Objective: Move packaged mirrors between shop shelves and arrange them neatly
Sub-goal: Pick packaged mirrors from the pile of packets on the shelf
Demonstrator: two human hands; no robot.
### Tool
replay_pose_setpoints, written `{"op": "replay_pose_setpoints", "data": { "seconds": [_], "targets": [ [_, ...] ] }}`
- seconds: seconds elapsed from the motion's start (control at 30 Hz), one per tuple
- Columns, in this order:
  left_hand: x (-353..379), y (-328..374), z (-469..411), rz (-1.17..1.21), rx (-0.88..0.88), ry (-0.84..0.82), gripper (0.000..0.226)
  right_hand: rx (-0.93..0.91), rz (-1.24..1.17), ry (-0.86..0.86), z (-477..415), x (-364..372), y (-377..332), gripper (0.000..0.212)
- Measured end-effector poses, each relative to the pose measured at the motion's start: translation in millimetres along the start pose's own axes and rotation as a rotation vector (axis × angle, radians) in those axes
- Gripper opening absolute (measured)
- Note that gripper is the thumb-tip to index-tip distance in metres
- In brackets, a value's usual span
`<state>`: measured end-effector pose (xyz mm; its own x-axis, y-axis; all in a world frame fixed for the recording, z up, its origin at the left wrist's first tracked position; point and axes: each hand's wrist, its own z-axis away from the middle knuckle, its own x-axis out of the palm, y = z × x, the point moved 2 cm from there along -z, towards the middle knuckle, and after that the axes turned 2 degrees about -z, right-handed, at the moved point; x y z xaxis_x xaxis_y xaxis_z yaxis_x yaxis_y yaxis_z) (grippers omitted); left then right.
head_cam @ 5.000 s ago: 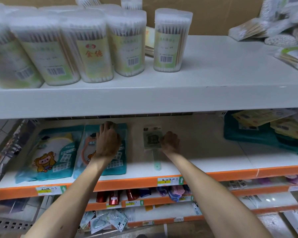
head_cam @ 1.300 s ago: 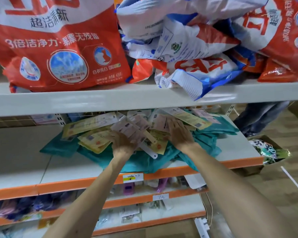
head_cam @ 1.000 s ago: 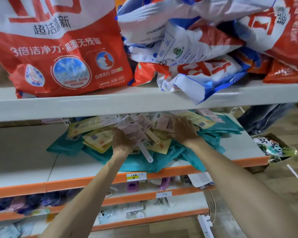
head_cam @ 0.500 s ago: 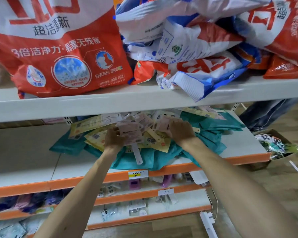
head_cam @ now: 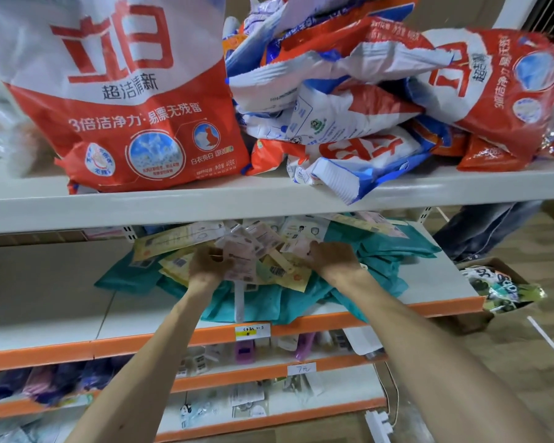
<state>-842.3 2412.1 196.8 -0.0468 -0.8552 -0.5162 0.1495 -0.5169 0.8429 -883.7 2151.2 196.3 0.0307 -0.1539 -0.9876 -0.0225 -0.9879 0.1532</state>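
Observation:
A loose heap of packaged mirrors [head_cam: 269,251] in clear bags with pink, yellow and white cards lies on teal packets [head_cam: 269,302] on the middle shelf [head_cam: 61,298]. My left hand [head_cam: 210,263] grips a pink-carded mirror pack [head_cam: 242,266] whose white handle [head_cam: 239,298] points toward me. My right hand [head_cam: 331,259] rests on the right side of the heap, fingers curled over a pack there; its fingertips are hidden among the cards.
The shelf above [head_cam: 205,203] overhangs the heap and carries big red and white detergent bags [head_cam: 135,100]. Orange-edged lower shelves [head_cam: 237,375] hold small goods. A cardboard box [head_cam: 499,289] and a person's trouser legs [head_cam: 486,231] are at the right on the floor.
Five seconds ago my hands were at a different shelf bay with a single mirror. Over the last second both hands stayed on the heap, drawing the pink-carded pack slightly toward me.

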Motion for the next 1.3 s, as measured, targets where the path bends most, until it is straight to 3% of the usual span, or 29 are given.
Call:
{"op": "replay_pose_setpoints", "data": {
  "seconds": [0.1,0.2,0.27,0.4,0.47,0.6,0.7,0.83,0.97,1.1,1.2,1.3],
  "targets": [
    [-3,-1,-6,-0.042,0.007,0.032,0.015,0.110,-0.156,0.019,2,-16,0,0.037],
    [-3,6,-4,-0.116,0.058,0.080,0.006,0.347,-0.416,0.145,5,-33,6,0.038],
    [0,18,-1,-0.152,0.119,0.122,0.016,0.514,-0.618,0.206,3,-35,15,0.037],
    [16,37,1,-0.218,0.215,0.208,0.031,0.705,-0.859,0.141,-1,-9,34,0.035],
    [33,42,0,-0.253,0.273,0.165,0.029,0.774,-0.908,0.099,1,6,42,0.033],
    [79,41,0,-0.369,0.281,-0.067,0.038,0.790,-0.898,0.074,5,21,49,0.033],
    [104,36,10,-0.585,0.287,-0.165,0.041,0.771,-0.899,0.054,7,27,53,0.035],
    [105,30,4,-0.616,0.327,-0.084,0.026,0.746,-0.919,0.054,7,31,55,0.034],
    [96,21,-8,-0.619,0.195,-0.035,0.063,0.730,-0.915,0.052,7,27,53,0.036],
    [92,23,-10,-0.523,0.054,-0.133,0.055,0.734,-0.915,0.030,10,25,49,0.035],
    [86,26,-7,-0.492,0.026,-0.110,0.049,0.749,-0.928,0.011,14,21,45,0.034],
    [68,31,-3,-0.392,0.040,-0.089,0.025,0.754,-0.953,0.006,18,13,43,0.035]
  ]
}}
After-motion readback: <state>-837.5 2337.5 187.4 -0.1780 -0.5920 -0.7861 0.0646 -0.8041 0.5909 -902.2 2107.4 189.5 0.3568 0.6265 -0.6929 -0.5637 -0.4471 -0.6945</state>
